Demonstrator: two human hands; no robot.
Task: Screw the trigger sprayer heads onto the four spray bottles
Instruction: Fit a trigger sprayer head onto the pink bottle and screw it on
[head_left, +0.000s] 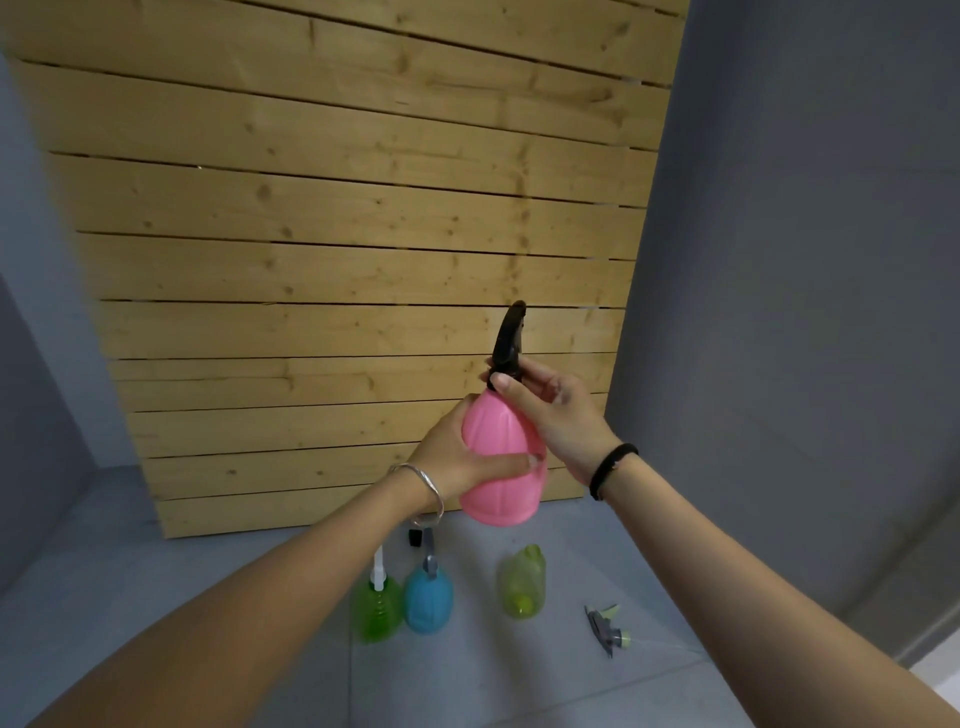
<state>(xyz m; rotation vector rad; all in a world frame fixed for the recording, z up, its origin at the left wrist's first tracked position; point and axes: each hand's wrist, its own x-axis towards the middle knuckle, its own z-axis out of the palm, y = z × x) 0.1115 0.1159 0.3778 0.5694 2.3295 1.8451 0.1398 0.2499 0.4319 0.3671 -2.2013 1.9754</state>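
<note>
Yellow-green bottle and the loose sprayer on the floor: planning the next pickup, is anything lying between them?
Nothing; in the head view only bare grey floor separates the yellow-green bottle from the loose sprayer head.

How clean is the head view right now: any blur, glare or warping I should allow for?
Head view: dim, even light, no glare or hard shadows. Wide-angle warping bends the wooden planks and stretches the forearms at the bottom edge. The pink bottle, left hand and right hand read fairly clearly; the floor bottles and the loose sprayer look soft, fine detail lost.
</note>
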